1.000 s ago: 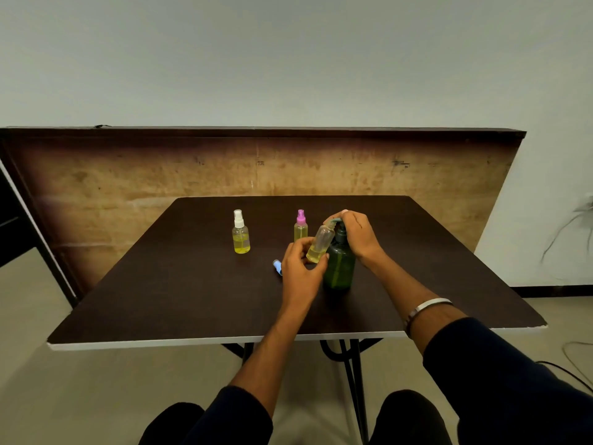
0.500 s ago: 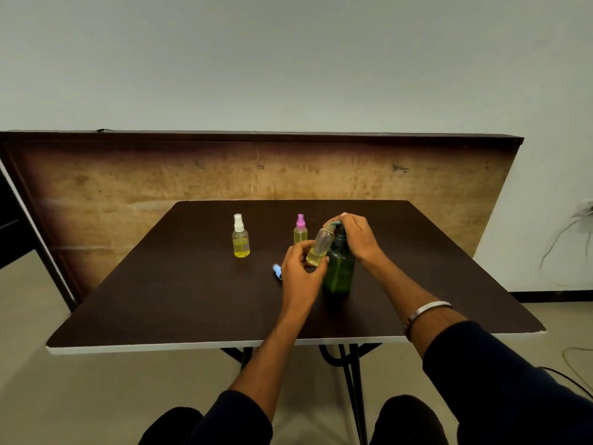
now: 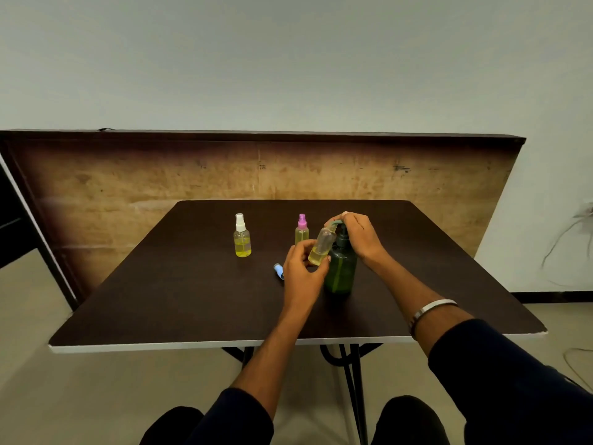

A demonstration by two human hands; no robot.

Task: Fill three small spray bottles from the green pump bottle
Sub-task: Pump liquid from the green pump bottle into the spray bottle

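Observation:
The green pump bottle [image 3: 340, 271] stands upright near the middle of the dark table [image 3: 160, 300]. My right hand [image 3: 357, 234] rests over its pump head, fingers curled round it. My left hand [image 3: 301, 273] pinches a small clear bottle [image 3: 322, 247] without a cap, tilted with its mouth under the pump spout; a little yellow liquid lies in its bottom. A blue spray cap [image 3: 278, 270] lies on the table left of that hand. Behind stand a white-capped spray bottle [image 3: 242, 236] and a pink-capped spray bottle [image 3: 301, 229], both holding yellow liquid.
A wooden board [image 3: 128, 181] leans against the wall behind the table. The table's white front edge [image 3: 224, 344] runs above my knees. Cables hang at the wall on the right [image 3: 564, 248].
The view has shifted slightly; the hands and bottles keep the same pose, with the small bottle still held at the pump spout.

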